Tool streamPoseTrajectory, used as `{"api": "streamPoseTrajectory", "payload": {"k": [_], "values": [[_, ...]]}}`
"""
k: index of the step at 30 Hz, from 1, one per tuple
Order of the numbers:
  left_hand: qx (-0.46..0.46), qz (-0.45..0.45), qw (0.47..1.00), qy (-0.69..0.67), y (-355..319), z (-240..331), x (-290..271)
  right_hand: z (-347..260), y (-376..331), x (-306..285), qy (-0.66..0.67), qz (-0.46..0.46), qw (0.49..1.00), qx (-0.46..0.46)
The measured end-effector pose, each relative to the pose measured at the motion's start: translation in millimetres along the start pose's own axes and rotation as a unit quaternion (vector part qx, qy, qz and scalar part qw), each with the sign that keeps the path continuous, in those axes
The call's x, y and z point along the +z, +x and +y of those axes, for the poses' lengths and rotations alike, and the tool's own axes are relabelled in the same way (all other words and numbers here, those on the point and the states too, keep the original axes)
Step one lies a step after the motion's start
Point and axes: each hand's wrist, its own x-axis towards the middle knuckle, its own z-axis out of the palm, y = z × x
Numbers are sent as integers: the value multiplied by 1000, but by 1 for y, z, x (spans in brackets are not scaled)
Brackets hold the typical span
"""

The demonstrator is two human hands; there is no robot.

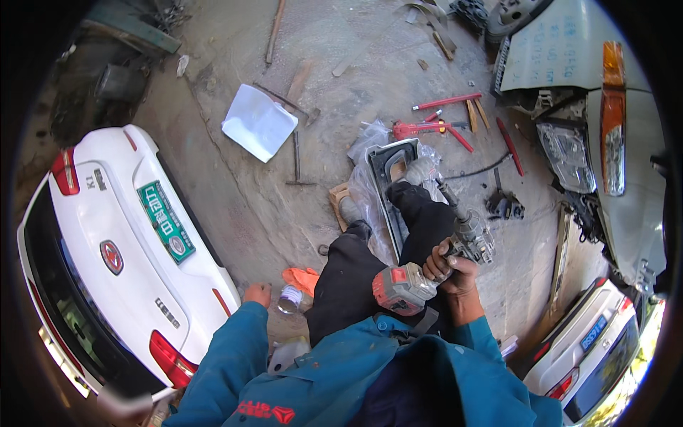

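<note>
My right hand (449, 274) is wrapped round the handle of a cordless impact wrench (469, 238), above my right thigh. Its red and grey battery (404, 288) faces me, and a long shaft points away toward the floor. My left hand (257, 294) hangs low beside the white car's (107, 213) rear bumper, fingers curled and nothing visible in them. Near it lie an orange glove (302, 280) and a small white can (289, 299). My right shoe (421, 171) rests over a long black and silver panel (388, 213), with clear plastic wrap (366, 188) around it.
Ahead lie red tools (427, 128), a T-handled bar (297, 160), a white sheet (260, 122) and wooden sticks (472, 115). A black bracket (505, 205) lies to the right, near a partly dismantled vehicle front (569, 153). Another white car (583, 349) stands at lower right.
</note>
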Motion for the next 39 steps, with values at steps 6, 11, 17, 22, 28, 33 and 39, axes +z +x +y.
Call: {"api": "streamPoseTrajectory", "payload": {"k": [6, 11, 17, 22, 28, 33, 39], "values": [[25, -31, 999, 33, 32, 41, -38, 14, 2, -12, 33, 31, 998, -38], [58, -50, 995, 67, 62, 81, -65, 1, 6, -22, 30, 69, 995, -60], [88, -25, 994, 67, 79, 163, -118, -25, 15, -34, 51, 91, 992, -75], [123, -25, 990, 71, 80, 198, -145, -36, 41, -44, 71, 141, 986, -59], [112, -35, 991, 66, 95, 240, -143, 5, 103, -80, 144, 205, 968, -21], [155, -61, 984, 70, 141, 297, -131, 80, 167, -128, 188, 287, 939, 7], [268, -46, 962, 11, 259, 366, -73, 181, 246, -197, 285, 312, 906, 17]]}}
